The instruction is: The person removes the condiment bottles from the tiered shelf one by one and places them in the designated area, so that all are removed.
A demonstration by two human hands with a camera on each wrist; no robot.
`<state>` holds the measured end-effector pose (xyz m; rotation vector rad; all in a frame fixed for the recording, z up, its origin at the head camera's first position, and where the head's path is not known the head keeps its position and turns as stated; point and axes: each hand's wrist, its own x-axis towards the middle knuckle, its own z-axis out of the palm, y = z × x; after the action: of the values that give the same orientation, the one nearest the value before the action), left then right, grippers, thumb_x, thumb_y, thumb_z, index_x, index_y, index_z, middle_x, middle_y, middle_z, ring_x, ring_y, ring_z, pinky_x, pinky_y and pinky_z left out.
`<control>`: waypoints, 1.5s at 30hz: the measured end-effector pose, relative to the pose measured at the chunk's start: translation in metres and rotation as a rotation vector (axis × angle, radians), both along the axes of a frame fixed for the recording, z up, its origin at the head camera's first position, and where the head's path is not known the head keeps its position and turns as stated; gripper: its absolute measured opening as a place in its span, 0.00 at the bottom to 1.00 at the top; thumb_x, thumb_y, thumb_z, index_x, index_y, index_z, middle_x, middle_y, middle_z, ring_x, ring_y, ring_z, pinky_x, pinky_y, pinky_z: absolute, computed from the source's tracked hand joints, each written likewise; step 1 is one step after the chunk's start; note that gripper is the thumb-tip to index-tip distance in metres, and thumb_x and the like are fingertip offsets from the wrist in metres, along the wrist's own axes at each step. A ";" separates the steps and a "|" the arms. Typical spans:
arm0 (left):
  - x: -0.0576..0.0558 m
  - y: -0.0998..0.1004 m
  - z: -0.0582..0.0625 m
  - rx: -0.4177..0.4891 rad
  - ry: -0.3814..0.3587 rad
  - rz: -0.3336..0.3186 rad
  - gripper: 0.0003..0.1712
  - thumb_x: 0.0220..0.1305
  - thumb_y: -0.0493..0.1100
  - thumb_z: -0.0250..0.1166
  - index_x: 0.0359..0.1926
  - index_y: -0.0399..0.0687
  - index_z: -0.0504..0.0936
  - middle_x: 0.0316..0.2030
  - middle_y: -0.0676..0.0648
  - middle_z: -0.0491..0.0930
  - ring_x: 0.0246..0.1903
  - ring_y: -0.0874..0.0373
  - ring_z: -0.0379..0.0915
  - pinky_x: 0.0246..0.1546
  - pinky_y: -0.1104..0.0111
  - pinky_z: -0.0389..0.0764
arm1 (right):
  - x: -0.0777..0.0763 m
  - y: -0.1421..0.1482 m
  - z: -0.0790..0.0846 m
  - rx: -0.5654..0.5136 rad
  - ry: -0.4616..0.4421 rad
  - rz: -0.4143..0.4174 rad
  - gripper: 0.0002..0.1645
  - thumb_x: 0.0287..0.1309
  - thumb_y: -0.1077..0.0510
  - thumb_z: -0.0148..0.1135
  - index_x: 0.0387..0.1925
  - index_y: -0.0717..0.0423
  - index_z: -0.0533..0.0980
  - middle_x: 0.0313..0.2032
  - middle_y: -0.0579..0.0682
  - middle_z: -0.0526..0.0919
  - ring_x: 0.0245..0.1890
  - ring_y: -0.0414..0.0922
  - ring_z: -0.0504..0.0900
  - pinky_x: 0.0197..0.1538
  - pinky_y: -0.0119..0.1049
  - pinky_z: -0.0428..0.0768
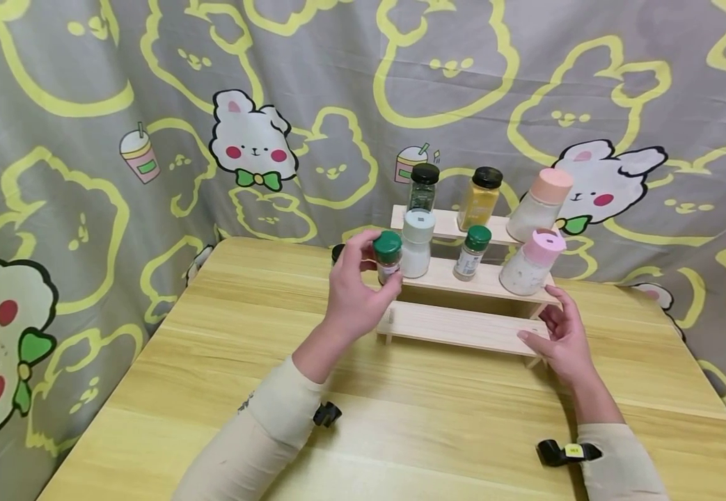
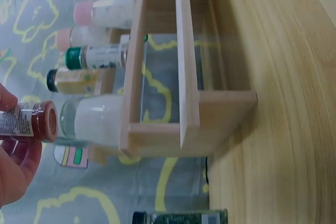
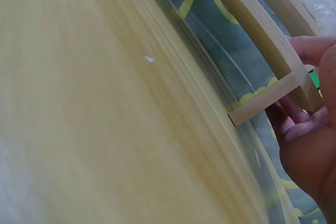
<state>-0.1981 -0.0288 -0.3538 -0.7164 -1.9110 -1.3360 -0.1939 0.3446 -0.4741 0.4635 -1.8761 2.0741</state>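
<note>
My left hand [image 1: 359, 289] pinches a small green-capped spice jar [image 1: 388, 252] between thumb and fingers, upright, at the left end of a stepped wooden rack [image 1: 456, 327]. In the left wrist view the held jar [image 2: 31, 121] shows reddish-brown contents and a printed label. It is close to a jar of white powder [image 1: 415, 257] on the middle shelf; whether they touch I cannot tell. My right hand [image 1: 566, 337] grips the rack's right end, thumb on the lowest shelf. Its fingers reach round the wooden frame [image 3: 262, 98] in the right wrist view.
The middle shelf also bears a green-capped jar [image 1: 469, 254] and a pink-capped jar [image 1: 528, 268]. On top stand a dark herb jar [image 1: 422, 191], a yellow powder jar [image 1: 480, 202] and a peach-capped jar [image 1: 538, 209]. Another black-capped jar [image 2: 184, 217] is left of the rack.
</note>
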 end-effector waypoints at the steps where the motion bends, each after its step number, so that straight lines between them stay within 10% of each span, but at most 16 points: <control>1: 0.000 -0.002 0.000 0.006 -0.002 0.004 0.37 0.53 0.30 0.72 0.62 0.41 0.65 0.47 0.41 0.76 0.40 0.53 0.76 0.40 0.64 0.82 | 0.000 0.000 0.000 0.003 0.000 0.000 0.59 0.35 0.94 0.57 0.72 0.63 0.57 0.52 0.55 0.79 0.53 0.47 0.76 0.59 0.31 0.71; 45: -0.036 -0.087 -0.052 0.022 -0.188 0.242 0.37 0.50 0.25 0.68 0.62 0.39 0.67 0.46 0.40 0.75 0.41 0.49 0.77 0.42 0.59 0.83 | 0.002 0.003 -0.001 0.041 -0.020 -0.003 0.60 0.37 0.92 0.59 0.73 0.59 0.57 0.55 0.52 0.78 0.56 0.49 0.74 0.59 0.29 0.71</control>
<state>-0.2342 -0.1161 -0.4058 -0.3442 -2.0524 -1.3058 -0.1922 0.3471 -0.4747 0.4505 -1.9330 2.0492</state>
